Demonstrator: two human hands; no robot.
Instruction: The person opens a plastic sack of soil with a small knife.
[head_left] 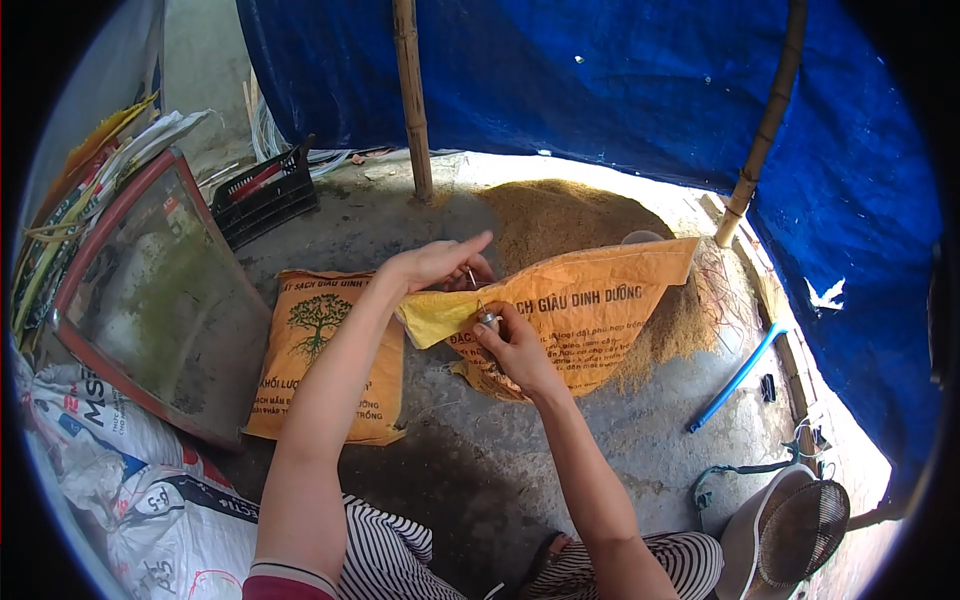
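An orange printed sack lies on its side over the concrete floor, its yellow inner face showing at the left end. My left hand is at that end, with some fingers stretched out and others curled by a thin metal piece. In my right hand, just below, is a small silver metal object, pinched against the sack's edge. A second orange sack with a tree print lies flat to the left of the first.
Behind the sack is a heap of brown grainy material. A red-framed panel, white sacks and a black crate are at left. At right are a blue tube, a bucket and a sieve.
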